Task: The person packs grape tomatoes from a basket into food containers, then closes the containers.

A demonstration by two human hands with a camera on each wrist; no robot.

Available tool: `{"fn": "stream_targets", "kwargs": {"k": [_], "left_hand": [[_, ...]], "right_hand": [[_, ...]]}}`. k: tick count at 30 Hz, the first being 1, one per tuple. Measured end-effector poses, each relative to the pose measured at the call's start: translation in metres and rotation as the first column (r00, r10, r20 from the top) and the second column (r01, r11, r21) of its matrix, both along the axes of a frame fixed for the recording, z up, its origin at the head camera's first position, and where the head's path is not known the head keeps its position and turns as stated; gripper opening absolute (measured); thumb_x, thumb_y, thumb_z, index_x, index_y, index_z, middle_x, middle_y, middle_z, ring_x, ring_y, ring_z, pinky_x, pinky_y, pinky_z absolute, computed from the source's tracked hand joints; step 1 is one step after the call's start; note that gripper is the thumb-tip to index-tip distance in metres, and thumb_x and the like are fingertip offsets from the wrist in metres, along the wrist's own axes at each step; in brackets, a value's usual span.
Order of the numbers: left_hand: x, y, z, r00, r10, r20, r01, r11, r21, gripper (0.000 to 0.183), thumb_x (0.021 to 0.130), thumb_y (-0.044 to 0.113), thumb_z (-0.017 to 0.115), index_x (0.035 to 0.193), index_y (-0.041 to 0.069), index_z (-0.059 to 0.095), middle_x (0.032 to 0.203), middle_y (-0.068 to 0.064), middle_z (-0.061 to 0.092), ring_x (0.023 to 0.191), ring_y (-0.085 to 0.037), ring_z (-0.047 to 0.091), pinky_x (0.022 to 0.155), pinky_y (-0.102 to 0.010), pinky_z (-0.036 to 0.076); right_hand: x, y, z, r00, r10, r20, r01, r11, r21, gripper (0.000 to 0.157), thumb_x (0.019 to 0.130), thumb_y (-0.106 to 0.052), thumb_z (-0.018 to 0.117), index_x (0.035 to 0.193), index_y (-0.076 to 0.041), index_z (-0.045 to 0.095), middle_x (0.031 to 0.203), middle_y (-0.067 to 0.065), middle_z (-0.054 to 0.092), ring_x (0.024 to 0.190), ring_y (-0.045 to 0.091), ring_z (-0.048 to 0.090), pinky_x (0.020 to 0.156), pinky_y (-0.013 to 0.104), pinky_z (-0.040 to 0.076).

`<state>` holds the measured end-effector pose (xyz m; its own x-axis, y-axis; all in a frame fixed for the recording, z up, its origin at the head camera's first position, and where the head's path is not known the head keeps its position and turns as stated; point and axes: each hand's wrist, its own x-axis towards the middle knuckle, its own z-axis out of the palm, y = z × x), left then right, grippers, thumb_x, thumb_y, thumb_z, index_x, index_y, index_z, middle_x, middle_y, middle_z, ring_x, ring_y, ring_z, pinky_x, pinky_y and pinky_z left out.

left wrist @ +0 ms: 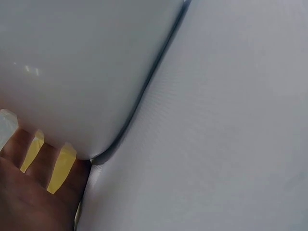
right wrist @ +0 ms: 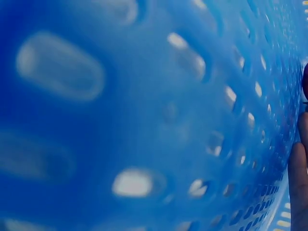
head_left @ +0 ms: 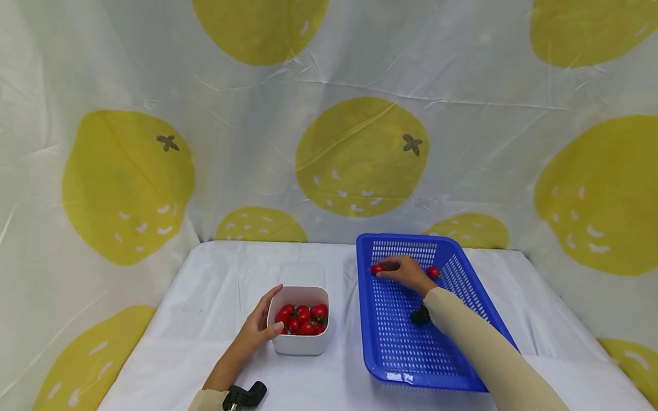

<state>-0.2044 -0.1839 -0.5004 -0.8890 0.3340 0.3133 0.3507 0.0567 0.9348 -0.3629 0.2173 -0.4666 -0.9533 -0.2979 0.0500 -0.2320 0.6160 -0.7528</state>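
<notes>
A white square container (head_left: 298, 345) holds several red cherry tomatoes (head_left: 303, 313) with green stems. My left hand (head_left: 257, 326) grips its left side, thumb at the front left corner and fingers along the wall. In the left wrist view, the fingers (left wrist: 43, 161) lie against the container's smooth side (left wrist: 86, 72). Inside the blue perforated basket (head_left: 368, 342), my right hand (head_left: 406, 273) pinches one cherry tomato (head_left: 376, 269) close to the left wall. Another cherry tomato (head_left: 433, 272) lies just right of that hand. Blue mesh (right wrist: 144, 110) fills most of the right wrist view.
Behind the container lies a faint transparent lid (head_left: 302, 274) on the white tablecloth (head_left: 216, 297). A curtain with yellow fruit prints (head_left: 360, 157) hangs at the back and sides. The basket's raised rim stands between the container and the right hand.
</notes>
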Motion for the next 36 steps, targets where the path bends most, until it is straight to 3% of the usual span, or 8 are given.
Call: {"fn": "stream_targets", "kwargs": {"k": [6, 16, 36], "left_hand": [[0.0035, 0.0001, -0.0021, 1.0, 0.009, -0.018, -0.009, 1.0, -0.011, 0.072, 0.089, 0.013, 0.056, 0.153, 0.017, 0.023, 0.154, -0.014, 0.027, 0.139, -0.041, 0.025, 0.107, -0.047, 0.035], [0.0033, 0.0008, -0.0025, 1.0, -0.01, -0.008, 0.01, 1.0, 0.006, 0.072, 0.091, 0.014, 0.056, 0.154, 0.02, 0.022, 0.153, -0.014, 0.028, 0.138, -0.041, 0.026, 0.106, -0.027, 0.037], [0.0004, 0.0016, 0.0023, 1.0, -0.024, 0.0, 0.024, 0.999, 0.032, 0.072, 0.091, 0.012, 0.056, 0.154, 0.017, 0.021, 0.156, -0.013, 0.023, 0.142, -0.039, 0.02, 0.106, -0.021, 0.032]], "right_hand": [[0.0021, -0.0025, -0.0029, 1.0, -0.006, -0.017, 0.006, 1.0, 0.023, 0.039, 0.082, -0.027, 0.077, 0.117, -0.01, 0.07, 0.107, 0.007, 0.07, 0.098, 0.023, 0.064, 0.095, 0.047, 0.048], [0.0016, -0.0027, -0.0024, 1.0, -0.004, -0.026, 0.006, 0.998, 0.057, 0.037, 0.083, -0.026, 0.077, 0.115, -0.008, 0.07, 0.106, 0.008, 0.07, 0.098, 0.025, 0.064, 0.094, 0.048, 0.048], [-0.0017, -0.0032, 0.0026, 0.999, -0.034, -0.042, 0.037, 0.997, 0.071, 0.033, 0.083, -0.025, 0.077, 0.112, -0.008, 0.072, 0.105, 0.009, 0.071, 0.097, 0.026, 0.063, 0.094, 0.048, 0.047]]}}
